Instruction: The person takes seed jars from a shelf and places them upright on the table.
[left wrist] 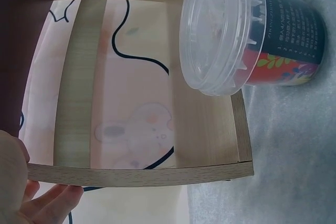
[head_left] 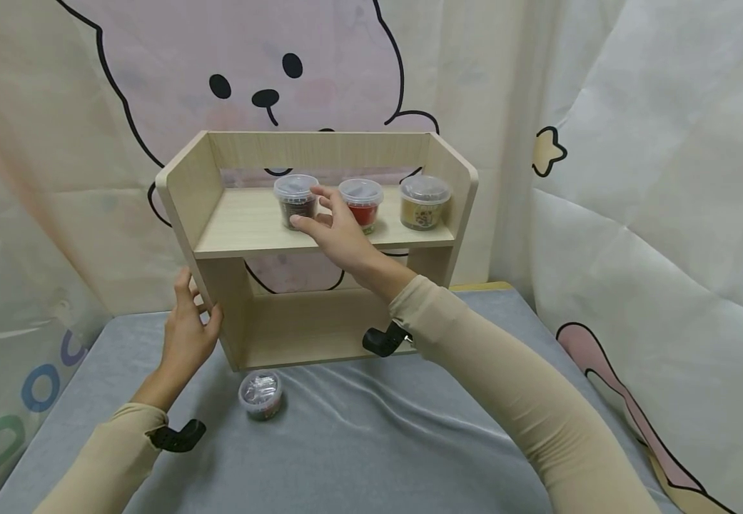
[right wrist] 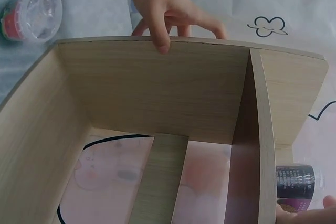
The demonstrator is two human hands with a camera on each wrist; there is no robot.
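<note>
Head view: a person's right hand [head_left: 345, 239] pinches a dark tub [head_left: 297, 206] between thumb and fingers on the upper tier of a pale wooden shelf [head_left: 239, 239], left of a red tub [head_left: 367, 214] and a yellow tub [head_left: 422, 208]. The left hand [head_left: 188, 334] grips the shelf's left side, thumb inside the panel's edge, fingers outside. Near it, a fourth tub [head_left: 260, 395] sits on blue-gray cloth [head_left: 358, 442]; behind hangs a curtain [head_left: 474, 78] printed with an animal's face.

Upper shelf [head_left: 243, 221], room at left, 3 tubs [head_left: 363, 193] centre to right
</note>
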